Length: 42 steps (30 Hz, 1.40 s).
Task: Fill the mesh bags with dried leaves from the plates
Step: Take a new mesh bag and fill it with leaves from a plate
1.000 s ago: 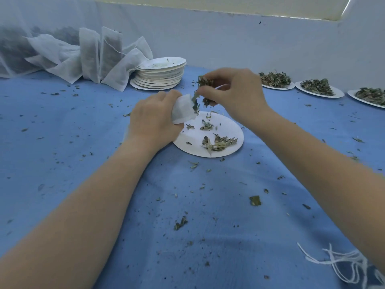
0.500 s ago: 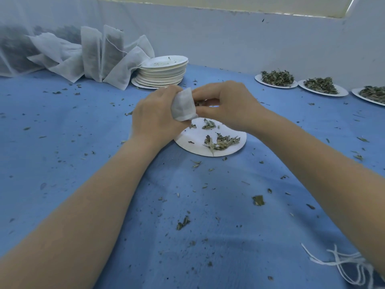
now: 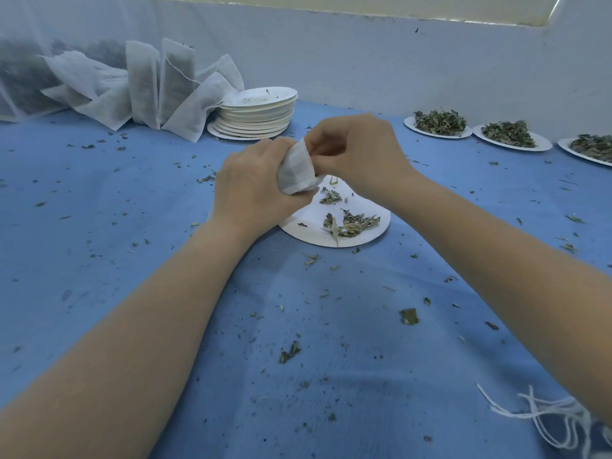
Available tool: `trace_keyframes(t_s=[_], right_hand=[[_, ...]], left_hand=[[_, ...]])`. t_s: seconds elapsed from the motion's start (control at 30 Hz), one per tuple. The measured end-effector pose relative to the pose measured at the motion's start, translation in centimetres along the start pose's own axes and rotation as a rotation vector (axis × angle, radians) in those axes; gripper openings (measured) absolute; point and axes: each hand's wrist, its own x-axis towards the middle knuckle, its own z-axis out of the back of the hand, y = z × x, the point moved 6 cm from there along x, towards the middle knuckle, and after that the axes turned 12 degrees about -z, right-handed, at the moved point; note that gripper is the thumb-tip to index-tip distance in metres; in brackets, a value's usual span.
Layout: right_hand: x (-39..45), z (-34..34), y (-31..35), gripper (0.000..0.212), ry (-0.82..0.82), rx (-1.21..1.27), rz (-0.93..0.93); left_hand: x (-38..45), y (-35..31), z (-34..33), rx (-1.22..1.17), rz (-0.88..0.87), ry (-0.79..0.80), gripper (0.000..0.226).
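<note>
My left hand [image 3: 251, 190] grips a small white mesh bag [image 3: 295, 170] just above the left rim of a white plate [image 3: 308, 230]. My right hand [image 3: 361, 154] has its fingertips curled at the bag's mouth; what they pinch is hidden. A few dried leaves [image 3: 349, 223] lie scattered on the plate below both hands. Three more plates heaped with dried leaves [image 3: 438, 122] [image 3: 508, 134] [image 3: 592, 145] stand in a row at the back right.
A stack of empty white plates [image 3: 255, 115] stands behind my hands, with filled mesh bags [image 3: 159, 87] leaning against the wall to its left. White strings [image 3: 546, 412] lie at the lower right. Leaf crumbs litter the blue cloth [image 3: 132, 226].
My right hand came down from above the plate with a pinch of leaves and now sits at the bag's mouth. The left hand lifted the bag slightly towards it.
</note>
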Motion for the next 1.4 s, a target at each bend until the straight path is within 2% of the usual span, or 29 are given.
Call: trace_keyframes(t_s=[0.3,0.43,0.57,0.7,0.77,0.83,0.9,0.93,1.0,1.1,1.27,1.4], right_hand=[[-0.5,-0.8,1.4,0.019,0.294,-0.004,0.071],[-0.4,-0.4,2.0,0.029,0.205,-0.25,0.224],[-0.8,-0.6,2.1,0.022,0.082,-0.321,0.309],[-0.3,-1.7,1.5,0.018,0.097,-0.259,0.181],[0.0,-1.8,1.1,0.017,0.198,-0.244,0.111],[0.1,-1.0,0.9,0.024,0.266,-0.098,0.076],[0.7,0.7,0.2,0.036,0.211,0.078,0.031],[1.2,1.2,-0.6,0.039,0.163,0.081,-0.017],[1.9,0.9,-2.2,0.045,0.103,-0.166,-0.113],[2.5,-1.5,-4.3,0.047,0.222,-0.58,-0.146],[2.4,-3.7,-4.9,0.053,0.338,-0.759,-0.093],[1.1,-3.2,-4.6,0.052,0.347,-0.692,-0.064]], left_hand=[[0.0,-0.2,0.2,0.048,-0.043,-0.048,0.049],[0.1,0.0,0.1,0.031,-0.052,-0.028,0.048],[0.1,0.1,-0.1,0.022,-0.038,-0.009,0.047],[0.1,-0.4,0.0,0.046,-0.061,-0.011,0.048],[0.1,-0.2,0.0,0.057,-0.075,0.007,0.049],[0.1,0.5,0.2,0.08,-0.056,0.012,0.047],[0.1,1.6,0.6,0.104,0.001,-0.002,0.045],[0.0,2.0,0.7,0.112,0.026,-0.008,0.044],[0.0,2.4,0.7,0.121,0.039,-0.014,0.044],[-0.1,2.1,0.5,0.144,0.012,-0.013,0.042],[-0.2,2.4,0.5,0.144,0.026,-0.02,0.037],[-0.2,2.4,0.4,0.137,0.041,-0.024,0.037]])
